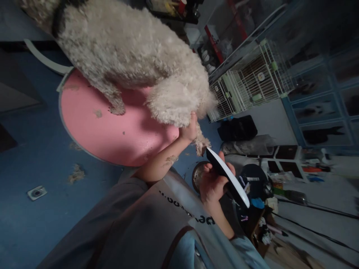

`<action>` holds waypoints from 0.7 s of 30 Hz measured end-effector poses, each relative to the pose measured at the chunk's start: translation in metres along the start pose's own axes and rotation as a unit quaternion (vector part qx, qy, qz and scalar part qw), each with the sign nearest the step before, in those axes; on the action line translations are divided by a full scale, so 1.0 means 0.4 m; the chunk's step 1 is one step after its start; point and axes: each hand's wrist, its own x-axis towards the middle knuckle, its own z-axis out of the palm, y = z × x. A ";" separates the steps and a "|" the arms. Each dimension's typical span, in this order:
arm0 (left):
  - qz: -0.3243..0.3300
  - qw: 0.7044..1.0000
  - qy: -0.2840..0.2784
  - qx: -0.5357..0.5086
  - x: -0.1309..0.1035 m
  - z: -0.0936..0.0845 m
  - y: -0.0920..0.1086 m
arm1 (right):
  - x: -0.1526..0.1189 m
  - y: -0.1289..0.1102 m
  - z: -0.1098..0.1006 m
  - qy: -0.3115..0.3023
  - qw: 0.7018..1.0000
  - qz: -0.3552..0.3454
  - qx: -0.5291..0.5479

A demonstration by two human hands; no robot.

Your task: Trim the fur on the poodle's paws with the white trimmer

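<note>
A curly cream-coloured dog (134,45) stands on a round pink table (112,138), with a dark band around its neck. My left hand (189,129) is closed around the dog's hind leg (200,138), whose paw hangs past the table's edge. Bits of fur stick to my left forearm. To the right of that paw, my right hand (214,185) grips a white and black clipper (230,177), whose far end points at the paw. The clipper's blade cannot be made out.
A pale curved arm (46,61) joins the table's left edge. Cut fur (76,174) and a small square plate (37,192) lie on the blue floor. Wire cages (249,80) stand at the upper right, above a black bag (238,128). Cluttered shelves and a round dish (198,177) are at right.
</note>
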 end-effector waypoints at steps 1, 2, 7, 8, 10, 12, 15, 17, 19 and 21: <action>0.001 1.000 0.002 0.001 0.000 0.001 0.008 | 0.001 -0.004 -0.009 0.007 1.000 -0.025 -0.012; 0.000 1.000 0.004 0.001 -0.001 0.003 0.016 | 0.001 -0.006 -0.019 0.007 0.999 -0.047 -0.023; -0.020 1.000 0.016 -0.009 -0.006 0.007 0.043 | 0.002 0.001 -0.039 -0.042 0.998 -0.040 -0.023; -0.025 0.999 0.020 -0.009 -0.007 0.007 0.046 | 0.004 0.004 -0.037 -0.043 0.998 -0.036 -0.020; -0.028 0.999 0.026 -0.007 -0.007 0.007 0.048 | 0.009 0.007 -0.033 -0.043 0.998 -0.033 -0.009; -0.024 0.999 0.024 -0.005 -0.008 0.006 0.047 | 0.013 0.005 -0.033 -0.042 0.998 -0.035 0.008; -0.012 1.000 0.014 -0.013 -0.007 0.003 0.040 | 0.012 -0.002 -0.036 -0.060 0.998 -0.031 0.007; -0.009 1.000 0.007 -0.020 -0.006 0.001 0.035 | 0.005 -0.004 -0.030 -0.086 0.996 -0.016 -0.011; -0.017 1.000 0.004 -0.020 -0.005 0.000 0.032 | -0.004 -0.003 -0.014 -0.094 0.996 -0.001 -0.010; -0.027 1.000 0.006 -0.014 -0.004 0.001 0.031 | -0.012 0.000 0.005 -0.077 0.997 0.010 0.019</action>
